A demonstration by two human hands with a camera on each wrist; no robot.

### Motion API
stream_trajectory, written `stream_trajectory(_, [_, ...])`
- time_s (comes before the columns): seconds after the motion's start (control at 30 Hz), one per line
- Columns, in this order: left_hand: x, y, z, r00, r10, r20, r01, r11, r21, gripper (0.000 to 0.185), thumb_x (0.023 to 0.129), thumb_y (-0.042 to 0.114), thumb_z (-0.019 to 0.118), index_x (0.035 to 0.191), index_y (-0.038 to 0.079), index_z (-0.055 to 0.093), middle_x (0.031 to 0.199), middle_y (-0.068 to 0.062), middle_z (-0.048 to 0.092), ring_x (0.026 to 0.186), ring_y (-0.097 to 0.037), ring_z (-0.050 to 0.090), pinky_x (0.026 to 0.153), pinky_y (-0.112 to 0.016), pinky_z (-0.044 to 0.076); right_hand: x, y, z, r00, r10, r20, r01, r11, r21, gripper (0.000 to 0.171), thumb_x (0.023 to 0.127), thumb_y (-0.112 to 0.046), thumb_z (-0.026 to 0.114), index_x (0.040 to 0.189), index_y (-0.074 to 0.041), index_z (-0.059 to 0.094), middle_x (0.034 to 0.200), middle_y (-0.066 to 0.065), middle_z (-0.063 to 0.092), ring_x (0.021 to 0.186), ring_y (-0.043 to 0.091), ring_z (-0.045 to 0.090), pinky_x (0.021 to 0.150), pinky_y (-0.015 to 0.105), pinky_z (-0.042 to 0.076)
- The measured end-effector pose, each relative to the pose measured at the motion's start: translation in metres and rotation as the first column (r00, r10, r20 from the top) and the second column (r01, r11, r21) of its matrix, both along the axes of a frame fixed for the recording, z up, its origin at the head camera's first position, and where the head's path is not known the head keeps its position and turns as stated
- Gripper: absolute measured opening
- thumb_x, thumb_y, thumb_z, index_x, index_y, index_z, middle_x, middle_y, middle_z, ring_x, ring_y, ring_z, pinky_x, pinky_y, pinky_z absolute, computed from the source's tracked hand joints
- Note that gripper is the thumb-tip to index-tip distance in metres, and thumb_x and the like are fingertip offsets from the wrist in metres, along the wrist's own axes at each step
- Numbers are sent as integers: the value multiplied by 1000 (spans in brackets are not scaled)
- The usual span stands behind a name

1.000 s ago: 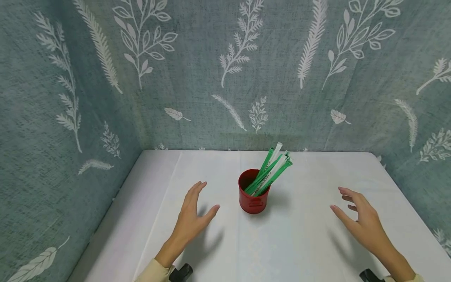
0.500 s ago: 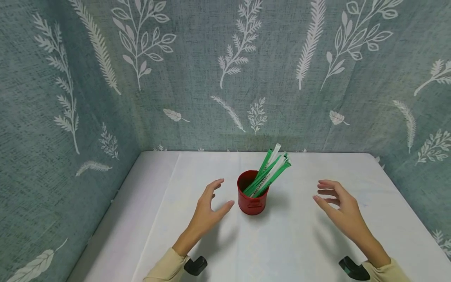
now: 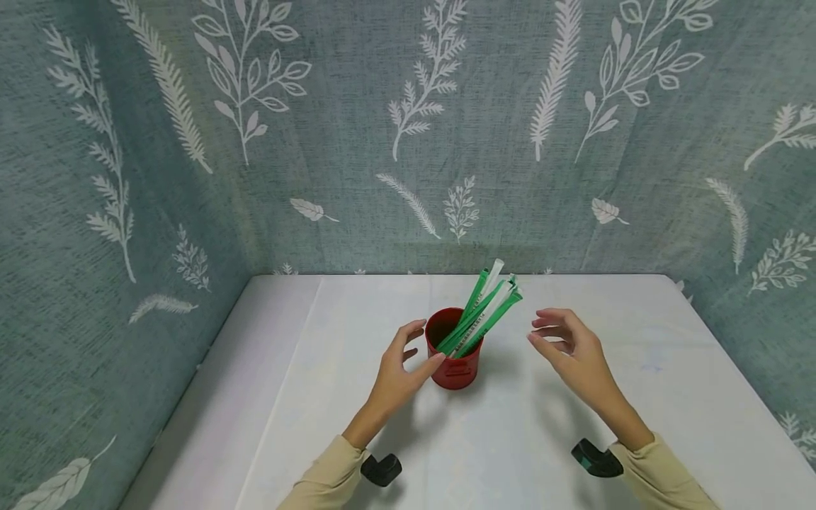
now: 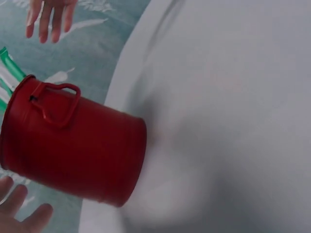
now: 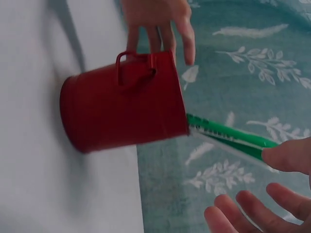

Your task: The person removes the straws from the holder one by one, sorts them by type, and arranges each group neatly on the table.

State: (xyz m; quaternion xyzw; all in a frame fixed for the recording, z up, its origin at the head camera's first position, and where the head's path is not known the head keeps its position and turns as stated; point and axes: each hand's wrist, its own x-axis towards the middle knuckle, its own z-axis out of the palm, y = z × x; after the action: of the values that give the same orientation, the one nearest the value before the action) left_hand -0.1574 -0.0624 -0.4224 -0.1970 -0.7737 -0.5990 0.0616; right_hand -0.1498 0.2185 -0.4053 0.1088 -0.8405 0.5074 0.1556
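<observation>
A small red metal bucket (image 3: 453, 348) stands upright near the middle of the white worktop (image 3: 637, 397), with a bundle of green-and-white wrapped straws (image 3: 484, 312) leaning out of it toward the right and the back. The left hand (image 3: 400, 365) is at the bucket's left side, its grip spread in a loose curve, the thumb tip at the bucket's wall and the fingers by the rim; whether it actually touches is not clear. The right hand (image 3: 570, 347) hovers just right of the straws' upper ends, fingers relaxed and slightly curled, holding nothing. Both forearms wear cream sleeves (image 3: 331, 474). Teal fabric with white leaf prints (image 3: 408, 127) walls the worktop in on three sides.
</observation>
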Motion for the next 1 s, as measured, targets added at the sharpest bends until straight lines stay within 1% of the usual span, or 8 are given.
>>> stream_trajectory(0.1, [-3,5,0,1000,-21,-1,21,1000,23,59,87,11,67,137,-4,40,136,-22,45,127,-38,40,97,-58,38,-5,-8,-1,1000,16,12,-15,999,-49,38,89,-14,66,124,-5,53,110,9,62,97,10,59,75,15,49])
stream_trajectory(0.27, [-10,11,-6,1000,-28,-3,28,998,60,60,86,10,68,137,-3,40,142,-17,42,131,-34,37,99,-56,38,-15,-25,-5,998,22,58,-14,990,-139,39,87,-14,69,121,-5,53,110,13,61,95,12,60,73,17,50])
stream_trajectory(0.4, [-13,16,-13,999,-40,20,38,992,122,57,86,6,68,134,-6,40,145,-18,38,133,-33,35,102,-53,36,-21,-39,-8,996,6,88,9,985,-175,38,85,-17,72,116,-3,54,106,14,63,92,14,61,73,19,51])
stream_trajectory(0.5, [-14,19,-18,999,-44,26,39,984,173,56,85,3,67,133,-8,40,143,-21,38,134,-34,34,103,-54,34,-23,-48,-9,996,-14,86,29,984,-175,36,83,-16,74,110,-1,55,101,14,65,89,18,62,73,19,51])
stream_trajectory(0.6, [-16,20,-23,999,-47,7,45,980,194,58,86,4,67,135,-7,40,142,-22,40,133,-34,35,103,-55,33,-22,-58,-5,997,-34,70,47,980,-193,30,83,-10,73,104,3,56,95,17,66,83,26,63,67,23,53])
stream_trajectory(0.73, [-16,21,-26,998,-55,-24,59,976,212,60,87,5,67,138,-5,39,141,-22,41,132,-36,36,102,-57,34,-17,-71,5,997,-49,61,64,963,-261,23,83,2,69,99,10,56,90,23,65,77,36,64,64,35,56])
stream_trajectory(0.87, [-15,20,-28,998,-39,-43,47,975,217,60,87,5,66,139,-5,39,142,-22,41,131,-37,36,100,-59,34,-13,-79,12,996,-70,54,83,957,-277,20,83,5,68,98,10,57,90,23,65,79,32,64,64,35,56])
stream_trajectory(1.0, [-14,19,-29,998,-36,-46,45,975,216,60,87,5,65,140,-5,38,142,-21,41,132,-36,36,100,-58,35,-11,-80,14,997,-79,-5,75,956,-284,18,83,6,68,97,8,57,89,21,65,78,22,63,62,32,56])
